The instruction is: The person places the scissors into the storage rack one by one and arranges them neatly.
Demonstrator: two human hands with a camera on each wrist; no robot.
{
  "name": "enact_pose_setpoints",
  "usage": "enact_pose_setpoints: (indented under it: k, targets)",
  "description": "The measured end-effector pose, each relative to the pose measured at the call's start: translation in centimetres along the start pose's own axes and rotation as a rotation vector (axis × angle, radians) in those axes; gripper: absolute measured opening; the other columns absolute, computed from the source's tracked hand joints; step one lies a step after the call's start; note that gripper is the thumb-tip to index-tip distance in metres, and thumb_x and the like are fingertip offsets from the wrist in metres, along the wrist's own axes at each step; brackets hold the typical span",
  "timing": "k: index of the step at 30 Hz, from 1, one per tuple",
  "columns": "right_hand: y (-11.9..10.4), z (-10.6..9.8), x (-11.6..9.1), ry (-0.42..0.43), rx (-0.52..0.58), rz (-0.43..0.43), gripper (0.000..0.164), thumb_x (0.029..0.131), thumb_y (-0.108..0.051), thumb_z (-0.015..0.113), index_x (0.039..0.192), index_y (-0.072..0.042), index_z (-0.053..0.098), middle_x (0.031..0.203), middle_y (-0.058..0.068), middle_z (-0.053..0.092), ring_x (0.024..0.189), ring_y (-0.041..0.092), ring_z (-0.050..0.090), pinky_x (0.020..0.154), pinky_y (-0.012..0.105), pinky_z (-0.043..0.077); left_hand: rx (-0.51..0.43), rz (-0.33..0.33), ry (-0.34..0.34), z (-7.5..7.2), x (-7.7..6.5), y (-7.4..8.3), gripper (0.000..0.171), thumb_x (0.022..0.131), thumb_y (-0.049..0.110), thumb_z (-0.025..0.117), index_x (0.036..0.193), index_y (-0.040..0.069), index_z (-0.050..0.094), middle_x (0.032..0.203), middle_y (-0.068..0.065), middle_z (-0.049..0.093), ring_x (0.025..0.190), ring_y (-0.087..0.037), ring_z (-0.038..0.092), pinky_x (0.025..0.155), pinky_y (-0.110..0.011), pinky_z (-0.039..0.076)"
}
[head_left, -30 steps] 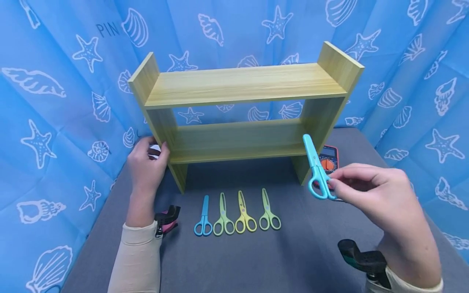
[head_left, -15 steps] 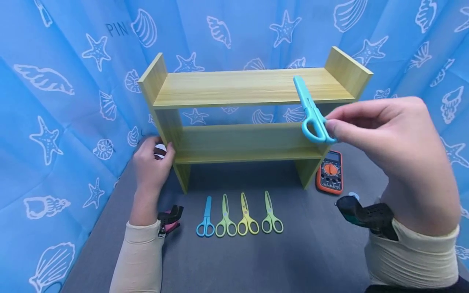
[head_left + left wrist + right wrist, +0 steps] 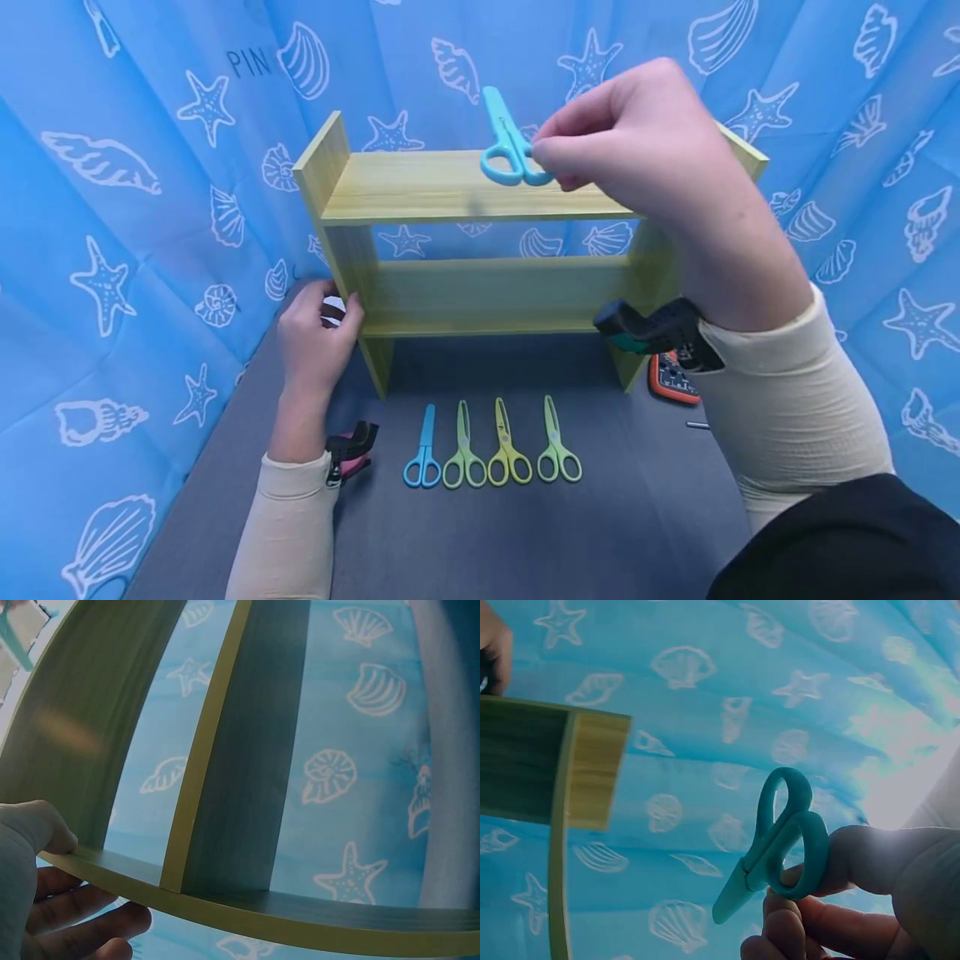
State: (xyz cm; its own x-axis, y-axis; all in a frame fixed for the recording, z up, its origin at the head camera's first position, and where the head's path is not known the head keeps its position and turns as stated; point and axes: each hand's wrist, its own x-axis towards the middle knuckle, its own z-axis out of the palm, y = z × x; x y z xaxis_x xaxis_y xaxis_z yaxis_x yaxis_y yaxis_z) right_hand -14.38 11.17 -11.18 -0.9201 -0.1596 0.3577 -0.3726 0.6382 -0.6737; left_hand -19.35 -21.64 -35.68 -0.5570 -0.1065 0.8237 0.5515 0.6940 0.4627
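A pair of turquoise scissors (image 3: 506, 143), blades in a cover, is pinched by one handle loop in my right hand (image 3: 637, 142). It hangs above the top board of a wooden desktop shelf (image 3: 420, 179), blades pointing up and left. In the right wrist view the scissors (image 3: 776, 840) show both loops, with thumb and fingers at the nearer one. My left hand (image 3: 318, 329) grips the shelf's left side panel. In the left wrist view, the thumb of that hand (image 3: 45, 825) lies on one side of the panel edge (image 3: 225, 922) and curled fingers on the other.
On the grey table lie blue scissors (image 3: 424, 450), green scissors (image 3: 463, 450), yellow scissors (image 3: 506, 446) and more green scissors (image 3: 556, 446) in a row before the shelf. An orange multimeter (image 3: 671, 379) sits right of it, partly behind my right sleeve. A blue shell-patterned curtain (image 3: 150, 208) surrounds the table.
My right hand has carried the turquoise scissors up and left, from beside the shelf's right end to above its top board. The left hand keeps its grip on the side panel.
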Motion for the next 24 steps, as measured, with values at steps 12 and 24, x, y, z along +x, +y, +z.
enact_pose_setpoints:
  k: [12,24]
  targets:
    - [-4.3,6.8,6.3,-0.168,-0.085,-0.033,0.019,0.093,-0.018,0.065,0.095,-0.016,0.083,0.081,0.001,0.070,0.064,0.015,0.049,0.058,0.028,0.039,0.013,-0.008,-0.018,-0.3,-0.2,-0.3,0.018,0.094,0.012,0.069,0.102,-0.003,0.068,0.093,-0.017,0.070,0.069,-0.030,0.067,0.058,-0.048,0.058]
    - [-4.8,12.9,9.4,-0.227,-0.265,-0.016,0.031,0.087,-0.020,0.066,0.059,-0.015,0.055,0.051,-0.006,0.041,0.049,0.010,0.035,0.045,0.025,0.022,0.026,-0.002,-0.011,-0.1,0.0,-0.2,0.018,0.093,0.013,0.069,0.101,-0.004,0.067,0.092,-0.017,0.069,0.068,-0.030,0.066,0.057,-0.048,0.057]
